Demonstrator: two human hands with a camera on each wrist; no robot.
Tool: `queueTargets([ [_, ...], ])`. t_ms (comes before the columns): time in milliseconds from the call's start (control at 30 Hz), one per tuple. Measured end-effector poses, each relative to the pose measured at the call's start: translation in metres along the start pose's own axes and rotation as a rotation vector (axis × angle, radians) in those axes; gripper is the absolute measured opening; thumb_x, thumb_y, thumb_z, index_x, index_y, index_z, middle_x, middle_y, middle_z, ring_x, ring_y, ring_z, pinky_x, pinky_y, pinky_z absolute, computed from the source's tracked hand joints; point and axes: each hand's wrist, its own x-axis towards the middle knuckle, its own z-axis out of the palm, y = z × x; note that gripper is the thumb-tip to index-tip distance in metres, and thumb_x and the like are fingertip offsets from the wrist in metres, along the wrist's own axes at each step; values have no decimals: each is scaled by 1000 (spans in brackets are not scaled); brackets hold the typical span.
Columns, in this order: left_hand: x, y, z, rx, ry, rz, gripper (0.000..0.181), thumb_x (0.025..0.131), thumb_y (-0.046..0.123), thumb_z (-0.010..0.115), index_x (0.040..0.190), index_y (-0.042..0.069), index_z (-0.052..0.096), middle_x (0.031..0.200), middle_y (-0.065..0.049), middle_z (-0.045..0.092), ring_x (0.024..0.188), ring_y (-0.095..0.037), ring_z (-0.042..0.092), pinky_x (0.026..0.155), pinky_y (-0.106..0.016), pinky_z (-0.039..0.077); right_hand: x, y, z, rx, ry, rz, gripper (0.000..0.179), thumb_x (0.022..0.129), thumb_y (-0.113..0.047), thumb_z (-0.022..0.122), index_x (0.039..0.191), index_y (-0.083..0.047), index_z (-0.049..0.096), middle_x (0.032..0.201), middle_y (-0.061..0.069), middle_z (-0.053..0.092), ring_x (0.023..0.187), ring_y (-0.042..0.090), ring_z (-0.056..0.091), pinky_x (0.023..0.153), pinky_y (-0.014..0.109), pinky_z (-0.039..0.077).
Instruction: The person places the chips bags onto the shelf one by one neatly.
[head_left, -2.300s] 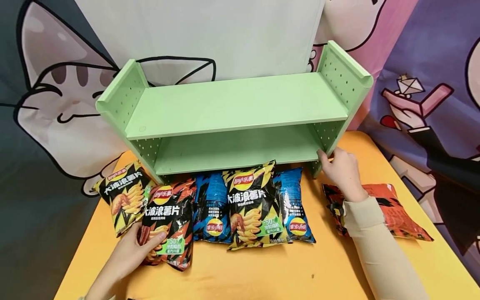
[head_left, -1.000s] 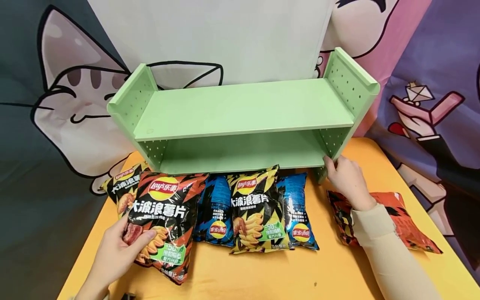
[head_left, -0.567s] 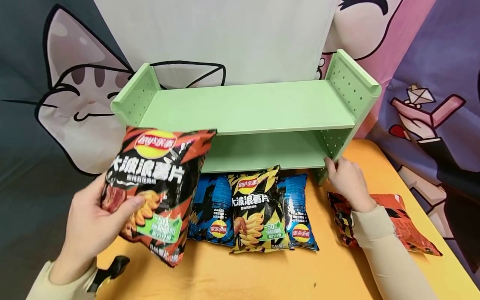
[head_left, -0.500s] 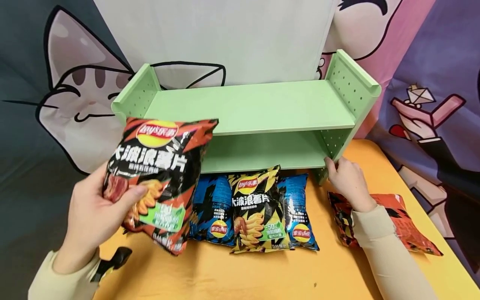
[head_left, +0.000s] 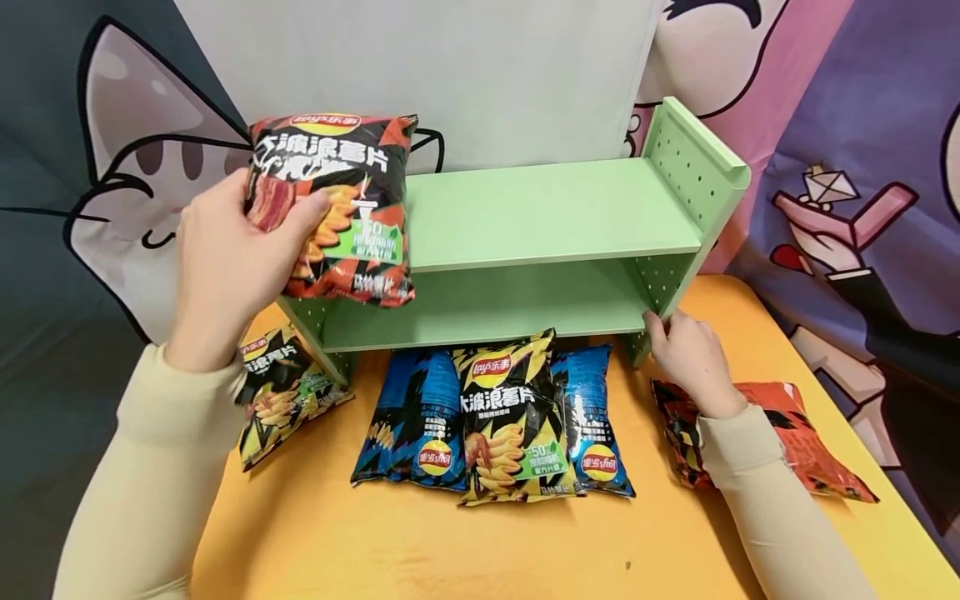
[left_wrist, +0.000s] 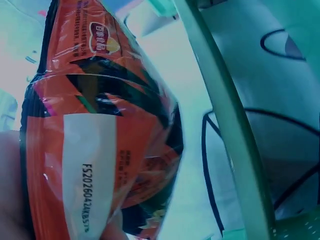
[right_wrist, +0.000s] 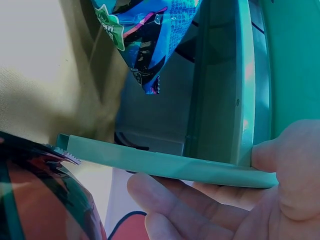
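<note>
Cartoon-printed fabric [head_left: 123, 79] backs the orange desk [head_left: 525, 550]. Left hand [head_left: 232, 258] grips the red-and-black Lay's bag [head_left: 378, 196] between thumb and fingers, before the green shelf [head_left: 555, 208]; right hand [head_left: 696, 360] clasps its right side panel [head_left: 686, 179], presumably for stability.

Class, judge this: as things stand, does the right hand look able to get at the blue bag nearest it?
Probably yes, if the right hand releases the green shelf it grips: the blue bag sticks out in front, mostly uncovered.
</note>
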Motion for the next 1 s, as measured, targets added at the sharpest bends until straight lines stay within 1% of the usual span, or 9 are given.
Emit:
queueTargets([
  [133, 22, 2, 10, 96, -51, -29, 61, 87, 73, 62, 112, 17, 66, 93, -2, 69, 72, -16, 58, 55, -32, 40, 0, 0, 0, -5, -2, -1, 51, 111, -49, 34, 77, -11, 45, 59, 4, 41, 47, 24, 41, 47, 35, 30],
  [267, 35, 1, 21, 204, -69, -21, 71, 89, 75, 55, 113, 9, 66, 102, -13, 70, 83, -31, 62, 62, -39, 40, 0, 0, -1, -6, -10, 2, 52, 111, -50, 33, 78, -11, 45, 60, 5, 41, 47, 24, 40, 46, 35, 30],
  [333, 39, 1, 26, 261, -72, -15, 77, 90, 76, 52, 117, 5, 62, 100, -17, 69, 85, -39, 63, 61, -43, 42, 0, 0, -1, -6, -11, 6, 52, 110, -50, 33, 78, -11, 46, 60, 5, 41, 48, 24, 41, 46, 35, 30],
  [400, 42, 1, 29, 313, -82, -21, 85, 89, 79, 49, 133, 6, 53, 100, -21, 68, 86, -45, 64, 60, -47, 42, 0, -1, -1, -8, -9, 7, 52, 110, -50, 33, 79, -11, 46, 60, 6, 41, 48, 25, 41, 47, 36, 30],
  [500, 46, 1, 31, 387, -112, -11, 98, 90, 81, 44, 161, 17, 24, 96, -27, 67, 79, -48, 61, 55, -51, 41, 0, -1, -1, -13, -9, 13, 53, 110, -51, 33, 79, -10, 46, 60, 6, 41, 48, 25, 41, 47, 36, 30],
  [600, 48, 0, 31, 458, -162, 12, 97, 93, 80, 38, 168, 32, 0, 91, -32, 64, 72, -48, 58, 52, -51, 39, 0, -1, 0, -16, -11, 17, 54, 110, -52, 32, 79, -10, 46, 60, 7, 42, 48, 26, 42, 47, 36, 30],
  [767, 52, 0, 30, 550, -283, -6, 87, 96, 78, 27, 167, 38, -1, 100, -38, 61, 75, -45, 55, 53, -51, 38, 0, -1, 0, -17, -8, 13, 53, 110, -51, 33, 79, -10, 46, 59, 5, 40, 47, 25, 40, 46, 36, 30],
  [867, 56, 1, 31, 602, -369, -30, 85, 96, 77, 18, 167, 35, -4, 115, -43, 60, 80, -47, 56, 57, -53, 38, 0, 0, 0, -19, -5, 4, 53, 110, -50, 34, 78, -10, 46, 57, 4, 39, 46, 24, 38, 46, 36, 29],
  [1000, 57, 0, 31, 633, -439, -48, 83, 97, 73, 10, 168, 30, 1, 140, -40, 53, 97, -51, 59, 61, -58, 38, 0, 0, 1, -21, -3, -6, 53, 111, -50, 34, 77, -10, 45, 57, 3, 38, 45, 24, 37, 45, 36, 29],
])
